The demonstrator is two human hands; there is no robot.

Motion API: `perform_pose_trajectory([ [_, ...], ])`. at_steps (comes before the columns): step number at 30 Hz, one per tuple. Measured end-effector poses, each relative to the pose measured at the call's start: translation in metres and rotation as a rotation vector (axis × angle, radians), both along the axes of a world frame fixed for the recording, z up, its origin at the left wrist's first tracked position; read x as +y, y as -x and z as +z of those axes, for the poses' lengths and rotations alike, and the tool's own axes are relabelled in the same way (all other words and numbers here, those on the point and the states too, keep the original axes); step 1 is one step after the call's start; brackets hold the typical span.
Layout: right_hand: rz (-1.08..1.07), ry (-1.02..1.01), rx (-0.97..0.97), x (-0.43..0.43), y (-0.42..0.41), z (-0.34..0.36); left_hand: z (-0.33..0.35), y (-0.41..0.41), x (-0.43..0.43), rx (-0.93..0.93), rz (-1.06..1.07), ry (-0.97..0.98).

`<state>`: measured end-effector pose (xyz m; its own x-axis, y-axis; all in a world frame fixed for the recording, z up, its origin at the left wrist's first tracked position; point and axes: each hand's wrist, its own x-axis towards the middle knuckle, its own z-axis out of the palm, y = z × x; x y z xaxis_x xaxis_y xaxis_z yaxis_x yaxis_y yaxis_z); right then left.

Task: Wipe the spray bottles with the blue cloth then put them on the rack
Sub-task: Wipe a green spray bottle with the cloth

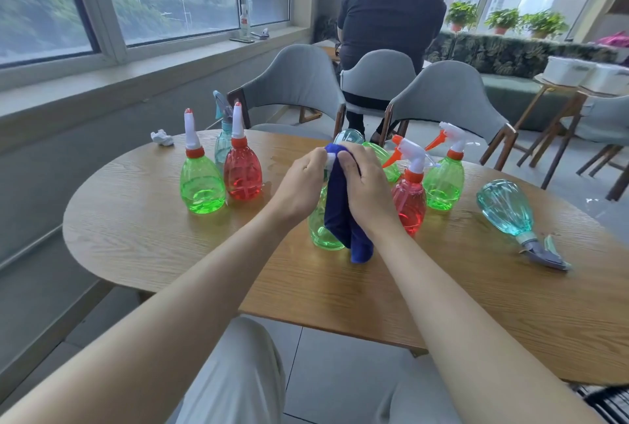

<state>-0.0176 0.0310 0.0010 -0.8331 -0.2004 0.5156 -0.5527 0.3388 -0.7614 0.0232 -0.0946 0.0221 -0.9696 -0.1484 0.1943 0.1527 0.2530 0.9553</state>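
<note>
Blue, soft-piled cloth (343,216) draped down a pear-shaped, translucent green bottle (321,234), upright near the middle of the wood-grain counter (153,253). Left hand (299,182) curled round the bottle's white top; right hand (366,185) gripping the cloth against the neck, apparently, fingertips hidden. Toward the left edge, second green bottle (202,185) and red bottle (242,173), upright, side by side. Near the right edge, ribbed teal bottle (507,209) lying on its side.
</note>
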Motion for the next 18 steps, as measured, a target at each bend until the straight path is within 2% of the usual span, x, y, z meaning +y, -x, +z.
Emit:
perform_pose_trajectory([
  [3, -0.006, 0.041, -0.024, -0.005, -0.001, 0.006, 0.001, -0.001, -0.002, -0.015, -0.006, -0.002],
  [7, 0.012, 0.017, 0.112, -0.008, -0.008, 0.007, 0.002, -0.001, -0.001, 0.0, -0.018, -0.03],
  [15, 0.096, 0.005, -0.024, -0.001, -0.003, 0.011, 0.006, 0.002, -0.006, 0.124, -0.001, -0.107],
  [18, 0.052, 0.053, -0.039, 0.002, -0.004, 0.013, 0.011, 0.0, -0.004, 0.178, 0.03, -0.044],
])
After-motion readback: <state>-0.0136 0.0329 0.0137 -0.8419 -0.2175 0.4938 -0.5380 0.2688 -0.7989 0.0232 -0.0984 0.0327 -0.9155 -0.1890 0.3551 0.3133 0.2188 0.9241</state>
